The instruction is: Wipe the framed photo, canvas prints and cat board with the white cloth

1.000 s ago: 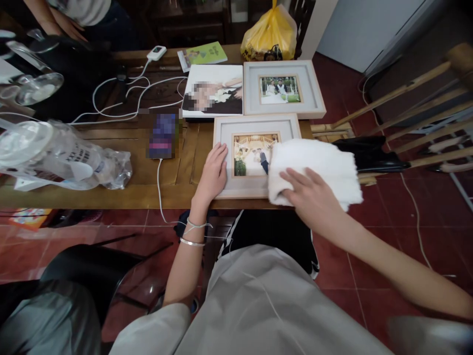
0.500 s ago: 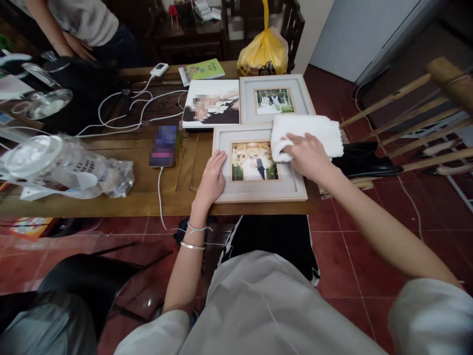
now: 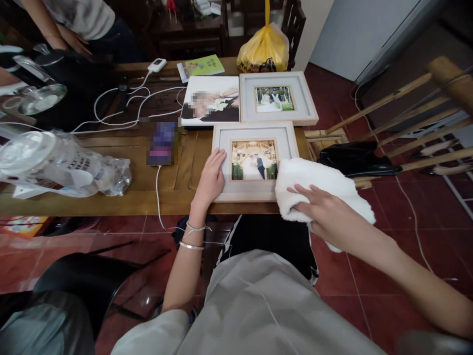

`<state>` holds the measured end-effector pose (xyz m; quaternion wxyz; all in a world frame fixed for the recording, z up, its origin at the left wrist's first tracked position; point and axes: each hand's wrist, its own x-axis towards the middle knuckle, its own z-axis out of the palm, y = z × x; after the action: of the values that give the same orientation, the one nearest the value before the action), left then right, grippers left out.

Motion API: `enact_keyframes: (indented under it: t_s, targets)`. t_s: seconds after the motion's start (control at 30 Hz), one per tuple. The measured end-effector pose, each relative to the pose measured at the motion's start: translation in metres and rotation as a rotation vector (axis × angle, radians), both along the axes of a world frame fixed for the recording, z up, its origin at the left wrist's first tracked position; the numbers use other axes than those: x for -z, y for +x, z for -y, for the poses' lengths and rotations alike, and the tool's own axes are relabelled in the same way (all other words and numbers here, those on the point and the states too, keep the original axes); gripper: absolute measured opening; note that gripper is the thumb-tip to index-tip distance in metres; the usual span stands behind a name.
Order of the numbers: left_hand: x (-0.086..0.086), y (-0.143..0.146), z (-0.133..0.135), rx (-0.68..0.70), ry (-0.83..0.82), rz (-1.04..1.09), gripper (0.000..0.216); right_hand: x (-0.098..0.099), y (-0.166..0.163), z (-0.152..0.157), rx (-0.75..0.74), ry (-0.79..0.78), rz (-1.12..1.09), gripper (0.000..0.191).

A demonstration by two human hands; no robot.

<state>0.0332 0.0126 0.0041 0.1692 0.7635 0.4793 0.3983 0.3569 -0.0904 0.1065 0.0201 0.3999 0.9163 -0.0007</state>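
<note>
A light wooden picture frame [image 3: 254, 191] with a wedding photo lies flat at the table's near edge. My left hand [image 3: 211, 178] rests on its left side, fingers stretched out over the rim. In my right hand [image 3: 325, 212] is a white cloth [image 3: 314, 177], bunched under the fingers. The cloth covers the frame's lower right corner and hangs past the table edge. Behind this frame lie a second picture frame [image 3: 308, 96] and a photo panel [image 3: 212, 116] showing people in wedding clothes.
Left of the frames lie a phone [image 3: 162, 143] on a white cable, a plastic-wrapped jug [image 3: 74, 165] and a black pot [image 3: 74, 74]. A yellow bag [image 3: 264, 49] and a green booklet [image 3: 201, 66] sit behind. A bamboo rack [image 3: 399, 101] stands right; another person [image 3: 92, 24] is across the table.
My right hand has drawn the white cloth down and to the right, from the frame's upper right side to its lower right corner. My left hand stays on the left rim.
</note>
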Motion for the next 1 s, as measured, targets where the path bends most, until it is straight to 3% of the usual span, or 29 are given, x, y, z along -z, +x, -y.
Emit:
enact_keyframes:
  t_s: [0.17,0.37,0.5,0.6,0.7,0.83,1.0]
  targets:
    - [0.0,-0.002,0.001,0.015,-0.002,-0.026,0.049,0.006,-0.009,-0.057,0.108,-0.004,0.022,0.053]
    - [0.001,-0.002,0.001,0.018,-0.004,0.0,0.05,0.016,-0.023,-0.14,0.171,0.178,-0.038,0.055]
    - [0.0,-0.002,0.0,0.028,-0.011,0.008,0.049,0.017,-0.075,-0.166,0.089,0.26,-0.128,0.044]
    - [0.0,-0.002,0.0,0.024,-0.001,-0.016,0.048,0.02,-0.124,-0.173,0.021,0.233,-0.116,0.037]
    - [0.001,-0.002,0.0,0.013,0.013,-0.041,0.048,0.024,-0.152,-0.174,0.028,0.174,-0.058,0.037]
    - [0.002,-0.001,0.001,0.019,0.027,-0.018,0.05,0.025,-0.137,-0.177,0.082,0.165,-0.013,0.04]
    - [0.002,0.001,0.002,-0.005,0.023,-0.005,0.051,0.017,-0.065,-0.188,0.199,0.194,0.055,0.042]
